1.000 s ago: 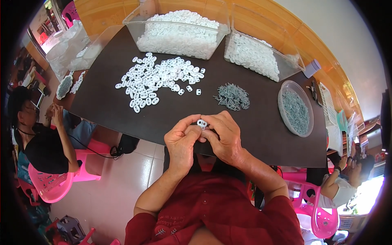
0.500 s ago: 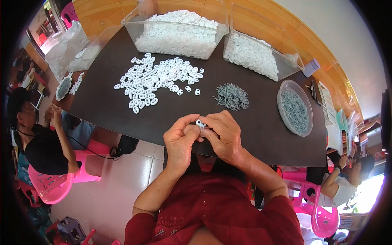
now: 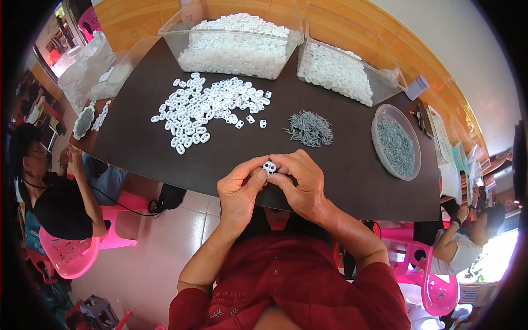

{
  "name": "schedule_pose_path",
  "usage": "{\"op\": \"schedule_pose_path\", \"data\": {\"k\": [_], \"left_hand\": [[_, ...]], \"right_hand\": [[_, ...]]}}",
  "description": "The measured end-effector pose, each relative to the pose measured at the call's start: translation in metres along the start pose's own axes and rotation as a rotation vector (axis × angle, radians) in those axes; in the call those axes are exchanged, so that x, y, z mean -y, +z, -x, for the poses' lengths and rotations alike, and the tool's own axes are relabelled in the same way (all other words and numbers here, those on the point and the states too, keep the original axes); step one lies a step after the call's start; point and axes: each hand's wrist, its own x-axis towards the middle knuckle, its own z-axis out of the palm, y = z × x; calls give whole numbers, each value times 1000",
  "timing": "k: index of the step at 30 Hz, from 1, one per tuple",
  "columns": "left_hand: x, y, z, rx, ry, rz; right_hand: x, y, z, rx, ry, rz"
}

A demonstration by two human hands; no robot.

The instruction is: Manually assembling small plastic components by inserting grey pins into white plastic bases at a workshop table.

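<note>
Between the fingertips of both hands sits a small white plastic two-hole piece (image 3: 269,167), held just above the table's near edge. My left hand (image 3: 240,186) pinches it from the left, thumb and forefinger closed. From the other side my right hand (image 3: 300,182) grips it too, fingers curled; whether a screw is in it I cannot tell. Beyond my hands lies a loose pile of white oval two-hole pieces (image 3: 192,107), mixed with squarer white ones. A heap of small grey screws (image 3: 309,129) rests on the dark table (image 3: 352,170), ahead and to the right.
Two clear bins full of white pieces, a larger one (image 3: 294,37) and a smaller one (image 3: 379,88), line the back. A round tub (image 3: 375,140) of grey screws stands right, near pliers (image 3: 422,120) and a lilac container (image 3: 417,88). People sit on pink chairs (image 3: 69,256) at both sides.
The white piece has turned between my fingers, and more of its two-holed face now shows. My hands have stayed nearly in place; the whole view has shifted slightly.
</note>
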Motion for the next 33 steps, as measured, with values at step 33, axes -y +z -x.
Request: {"op": "schedule_pose_path", "data": {"k": [33], "left_hand": [[8,5,-1,-67,148,64]], "right_hand": [[4,16,6,-118,20,-98]]}}
